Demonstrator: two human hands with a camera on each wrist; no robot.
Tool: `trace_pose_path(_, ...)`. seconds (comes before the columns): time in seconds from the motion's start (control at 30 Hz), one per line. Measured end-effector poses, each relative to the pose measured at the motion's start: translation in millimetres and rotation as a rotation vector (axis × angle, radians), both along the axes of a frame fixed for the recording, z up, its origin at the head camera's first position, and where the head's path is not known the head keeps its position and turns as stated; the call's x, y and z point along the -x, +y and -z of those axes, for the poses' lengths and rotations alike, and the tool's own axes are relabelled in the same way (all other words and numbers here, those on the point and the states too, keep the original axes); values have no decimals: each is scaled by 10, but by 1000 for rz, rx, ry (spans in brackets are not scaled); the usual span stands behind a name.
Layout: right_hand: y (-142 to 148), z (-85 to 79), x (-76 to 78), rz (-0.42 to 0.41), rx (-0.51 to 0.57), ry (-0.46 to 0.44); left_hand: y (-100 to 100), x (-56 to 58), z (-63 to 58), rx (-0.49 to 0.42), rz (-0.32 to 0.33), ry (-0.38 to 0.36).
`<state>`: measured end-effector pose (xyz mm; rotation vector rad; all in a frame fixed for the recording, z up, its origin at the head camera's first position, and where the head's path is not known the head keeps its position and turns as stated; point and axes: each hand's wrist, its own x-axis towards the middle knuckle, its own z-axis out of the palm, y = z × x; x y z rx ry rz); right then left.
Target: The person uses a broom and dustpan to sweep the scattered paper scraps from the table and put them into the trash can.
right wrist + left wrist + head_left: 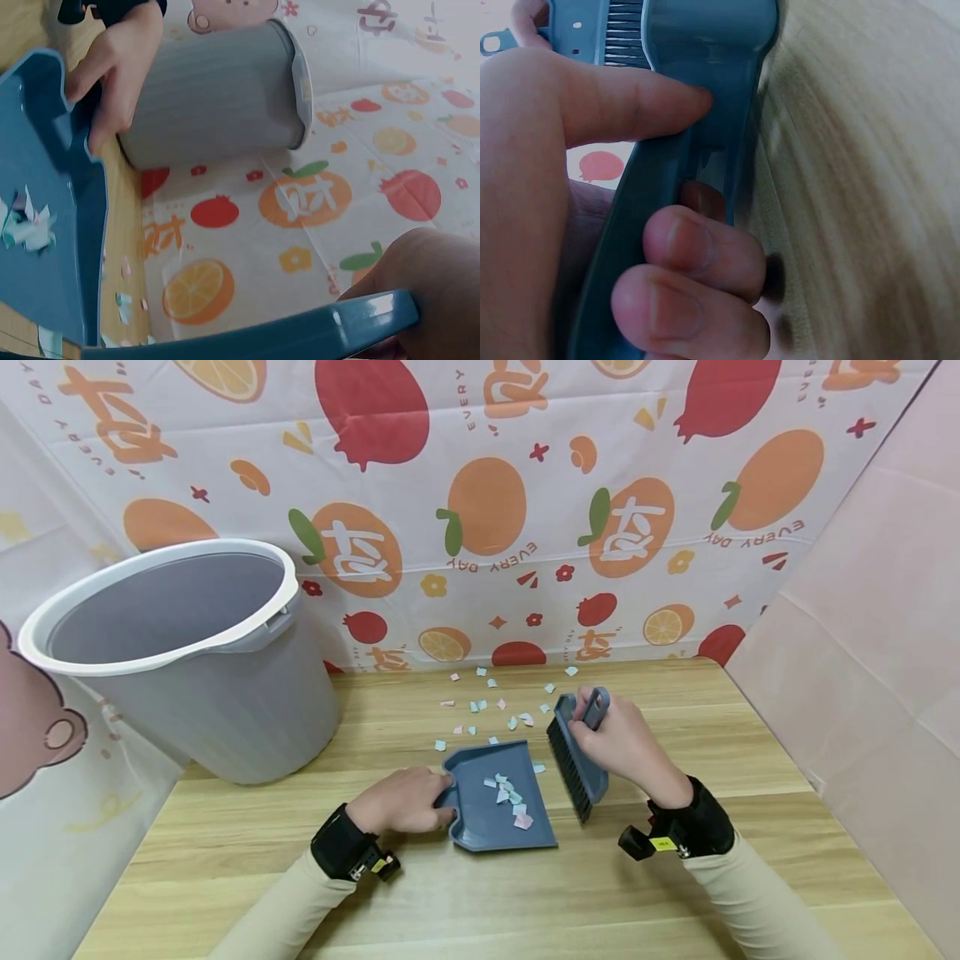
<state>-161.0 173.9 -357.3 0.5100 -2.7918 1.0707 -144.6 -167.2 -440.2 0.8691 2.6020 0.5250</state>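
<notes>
On the wooden table lies a blue-grey dustpan [487, 814] with several pastel paper scraps [506, 789] on its bed. My left hand [408, 802] grips its handle; in the left wrist view, the curled fingers [705, 277] wrap round it and the thumb lies along the top. My right hand [618, 739] holds a matching hand brush [592, 768] by its handle, just right of the pan's front lip. The brush's dark bristles [568, 772] point left and down toward the table. One scrap [538, 767] lies at the lip, between pan and brush.
More paper scraps [501, 703] are scattered behind the dustpan, toward the back edge of the table [675, 893]. A large grey bucket [247, 710] with a white rim stands at the back left. A fruit-printed cloth [420, 435] hangs behind.
</notes>
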Motion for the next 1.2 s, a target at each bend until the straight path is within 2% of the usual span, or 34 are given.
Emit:
trace_pose_path(0.27, 82, 69, 32, 6, -40, 22, 3, 0, 6, 18, -10, -2)
trace_pose_path(0.63, 3, 177, 30, -18, -44, -38, 2, 8, 33, -7, 14, 20)
trace_pose_path(1.2, -270, 198, -28, -106, -55, -9, 10, -16, 2, 13, -17, 23)
